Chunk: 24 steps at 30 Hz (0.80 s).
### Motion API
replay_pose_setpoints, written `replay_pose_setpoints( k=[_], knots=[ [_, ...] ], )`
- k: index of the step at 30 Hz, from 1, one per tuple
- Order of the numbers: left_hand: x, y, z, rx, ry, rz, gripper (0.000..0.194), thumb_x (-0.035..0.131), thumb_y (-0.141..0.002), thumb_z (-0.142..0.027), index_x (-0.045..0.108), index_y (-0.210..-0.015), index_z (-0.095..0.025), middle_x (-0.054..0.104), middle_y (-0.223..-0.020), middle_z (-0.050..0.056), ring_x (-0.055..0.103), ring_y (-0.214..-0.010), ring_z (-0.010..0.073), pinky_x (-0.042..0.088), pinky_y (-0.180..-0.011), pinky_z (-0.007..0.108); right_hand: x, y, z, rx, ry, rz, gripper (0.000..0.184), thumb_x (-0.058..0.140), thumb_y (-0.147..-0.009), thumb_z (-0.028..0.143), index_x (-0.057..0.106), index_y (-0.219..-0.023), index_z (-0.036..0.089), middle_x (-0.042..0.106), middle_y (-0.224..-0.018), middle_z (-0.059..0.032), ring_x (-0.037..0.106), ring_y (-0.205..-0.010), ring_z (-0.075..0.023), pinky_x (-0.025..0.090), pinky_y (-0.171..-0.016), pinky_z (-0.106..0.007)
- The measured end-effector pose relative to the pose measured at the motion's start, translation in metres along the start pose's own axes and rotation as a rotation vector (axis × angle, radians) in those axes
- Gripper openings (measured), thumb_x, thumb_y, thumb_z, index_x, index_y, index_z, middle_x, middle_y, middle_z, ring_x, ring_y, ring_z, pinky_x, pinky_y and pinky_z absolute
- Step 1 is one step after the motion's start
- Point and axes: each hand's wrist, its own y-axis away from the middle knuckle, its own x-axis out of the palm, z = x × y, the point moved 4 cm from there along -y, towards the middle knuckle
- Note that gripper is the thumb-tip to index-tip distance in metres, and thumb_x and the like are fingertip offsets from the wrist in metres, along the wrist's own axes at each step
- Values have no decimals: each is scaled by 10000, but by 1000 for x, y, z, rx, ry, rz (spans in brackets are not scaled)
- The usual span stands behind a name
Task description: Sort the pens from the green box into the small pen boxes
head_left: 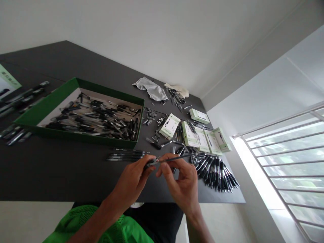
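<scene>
My left hand (131, 179) is closed, with thumb and fingers pinching a black and clear pen barrel (151, 162). My right hand (184, 184) pinches a thin dark pen refill (179, 157), which points off to the right. One end of the refill meets the open end of the barrel between my hands; whether it is inside cannot be made out. Just beyond my left hand, several pen refills (124, 155) lie side by side on the dark table (63, 172). A fan of black pens (217, 172) spreads to the right of my right hand.
A green box lid (86, 137) full of pen parts stands on the left. Small pen boxes (170, 125) and loose caps (150, 114) lie ahead. Further back are a white cloth (152, 88) and a cream glove-like cloth (178, 89). A barred window (291, 162) is at right.
</scene>
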Motion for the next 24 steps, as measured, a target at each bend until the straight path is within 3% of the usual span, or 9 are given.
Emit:
replay_pose_setpoints(
  k=[6, 9, 11, 14, 17, 19, 21, 24],
  knots=[
    [2, 5, 3, -13, -7, 35, 336, 434, -1081, -438, 656, -1188, -211, 783, -1029, 59, 749, -896, 231, 531, -802, 299, 2, 2, 2, -19, 93, 62, 96, 650, -949, 203, 744, -933, 213, 712, -613, 58, 613, -532, -85, 478, -579, -200],
    [2, 6, 2, 3, -4, 33, 316, 440, -1078, -430, 658, -1187, -228, 792, -1034, 52, 762, -906, 227, 539, -796, 290, 3, 6, 3, -8, 121, 71, 144, 661, -951, 200, 739, -1068, 230, 736, -640, 60, 610, -516, -83, 499, -571, -198],
    [-1, 8, 1, -6, -17, 10, 312, 454, -1073, -443, 667, -1179, -240, 800, -1036, 45, 769, -910, 224, 547, -777, 277, 0, 13, 3, -8, 136, 19, 384, 687, -936, 198, 650, -1314, 251, 750, -664, 68, 568, -463, -86, 508, -538, -211],
    [-10, 12, 0, -40, -65, -57, 347, 466, -1061, -480, 674, -1194, -237, 809, -1042, 50, 775, -912, 227, 559, -742, 267, -7, 24, 4, -28, 80, -60, 720, 664, -950, 198, 356, -1598, 265, 713, -606, 90, 509, -394, -100, 495, -466, -229],
    [-19, 18, -3, -65, -112, -118, 407, 454, -1056, -517, 675, -1214, -215, 811, -1007, 63, 775, -875, 233, 565, -696, 268, -11, 31, -1, 67, -25, -104, 719, 589, -1012, 238, 254, -1648, 240, 631, -523, 98, 488, -359, -111, 433, -388, -223],
    [-22, 20, -5, -57, -121, -136, 419, 448, -1058, -520, 679, -1206, -204, 809, -987, 67, 777, -891, 240, 572, -701, 272, -10, 30, -6, 117, -101, -109, 549, 548, -1046, 285, 410, -1574, 226, 572, -488, 99, 455, -345, -104, 380, -367, -215],
    [-20, 19, -4, -46, -120, -123, 400, 442, -1067, -498, 678, -1197, -203, 810, -1006, 67, 779, -929, 240, 582, -747, 281, -8, 26, -11, 105, -173, -124, 312, 489, -1076, 314, 629, -1337, 215, 502, -469, 97, 405, -344, -85, 323, -374, -206],
    [-14, 11, 4, -16, -160, -97, 332, 465, -1072, -441, 665, -1199, -208, 809, -1082, 67, 781, -973, 233, 581, -827, 298, -4, 18, -21, 52, -163, -197, 308, 442, -1089, 334, 694, -975, 199, 443, -511, 79, 387, -408, -80, 301, -432, -215]
  ],
)
